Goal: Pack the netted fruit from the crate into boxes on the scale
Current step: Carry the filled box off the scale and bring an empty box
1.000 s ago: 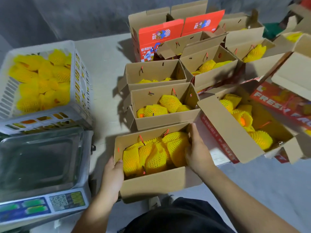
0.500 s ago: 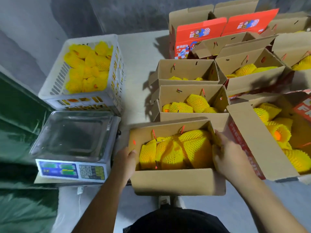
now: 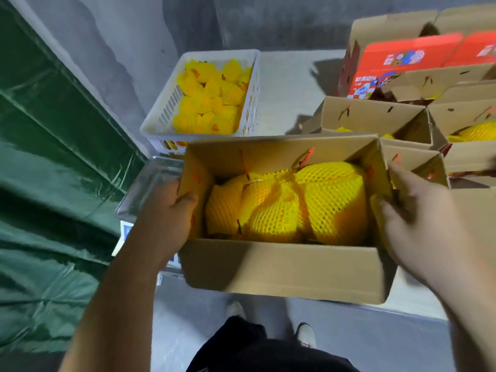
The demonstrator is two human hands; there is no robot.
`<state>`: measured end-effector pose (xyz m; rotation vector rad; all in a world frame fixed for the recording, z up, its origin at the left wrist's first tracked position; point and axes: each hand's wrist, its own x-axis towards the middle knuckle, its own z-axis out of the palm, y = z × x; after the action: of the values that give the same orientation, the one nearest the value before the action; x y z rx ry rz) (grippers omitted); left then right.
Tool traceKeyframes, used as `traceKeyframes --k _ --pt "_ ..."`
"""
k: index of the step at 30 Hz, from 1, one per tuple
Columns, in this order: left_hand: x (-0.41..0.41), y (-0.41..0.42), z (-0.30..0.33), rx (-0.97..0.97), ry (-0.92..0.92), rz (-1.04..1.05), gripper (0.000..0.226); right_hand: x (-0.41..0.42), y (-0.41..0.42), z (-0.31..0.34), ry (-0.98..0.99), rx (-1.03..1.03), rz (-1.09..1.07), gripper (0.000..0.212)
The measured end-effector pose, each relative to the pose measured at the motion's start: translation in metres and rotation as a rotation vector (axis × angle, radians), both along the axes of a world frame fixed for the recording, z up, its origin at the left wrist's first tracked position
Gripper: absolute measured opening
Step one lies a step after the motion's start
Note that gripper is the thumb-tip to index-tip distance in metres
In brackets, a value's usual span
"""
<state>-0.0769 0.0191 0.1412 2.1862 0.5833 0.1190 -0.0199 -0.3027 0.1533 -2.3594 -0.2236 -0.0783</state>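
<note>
Box (image 3: 281, 267) lifted off table, long axis left-right, both hands gripping ends

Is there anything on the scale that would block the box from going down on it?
Nothing visible does. Both hands, left hand and right hand, hold the box of netted fruit. The part of the scale showing left of the box looks bare; the box hides the rest.

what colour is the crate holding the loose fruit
White, with slotted sides: the crate shows best in the head view.
</note>
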Motion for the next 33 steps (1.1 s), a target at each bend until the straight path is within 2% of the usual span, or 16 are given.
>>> traceKeyframes --k 4,8,12,15,19,24,29,31,33 --pt "0.005 0.069 0.004 0.055 -0.007 0.017 0.008 0.004 0.065 0.007 -0.053 -0.061 0.045 0.047" --pt "0.022 0.152 0.004 0.097 0.028 -0.045 0.016 0.015 0.140 -0.004 0.010 0.001 0.030 0.052" --pt "0.044 0.230 -0.003 0.095 0.097 -0.103 0.026 0.025 0.218 -0.022 0.111 0.017 -0.008 0.036" --pt "0.073 0.276 -0.018 0.112 0.140 -0.144 0.025 0.036 0.268 -0.032 0.152 -0.075 -0.050 0.031" --pt "0.109 0.305 -0.044 0.192 0.164 -0.179 0.027 0.048 0.313 -0.030 0.125 -0.180 -0.125 0.046" --pt "0.116 0.326 -0.069 0.009 0.192 -0.180 0.018 0.057 0.339 -0.030 0.133 -0.188 -0.204 0.041" --pt "0.099 0.331 -0.075 -0.113 0.023 -0.181 0.026 0.037 0.348 -0.043 0.130 -0.160 -0.210 0.037" --pt "0.080 0.336 -0.078 -0.043 -0.056 -0.157 0.034 0.024 0.353 -0.053 0.125 -0.171 -0.170 0.038" --pt "0.056 0.338 -0.080 -0.080 -0.217 -0.086 0.035 0.006 0.359 -0.062 0.127 -0.160 -0.143 0.041"
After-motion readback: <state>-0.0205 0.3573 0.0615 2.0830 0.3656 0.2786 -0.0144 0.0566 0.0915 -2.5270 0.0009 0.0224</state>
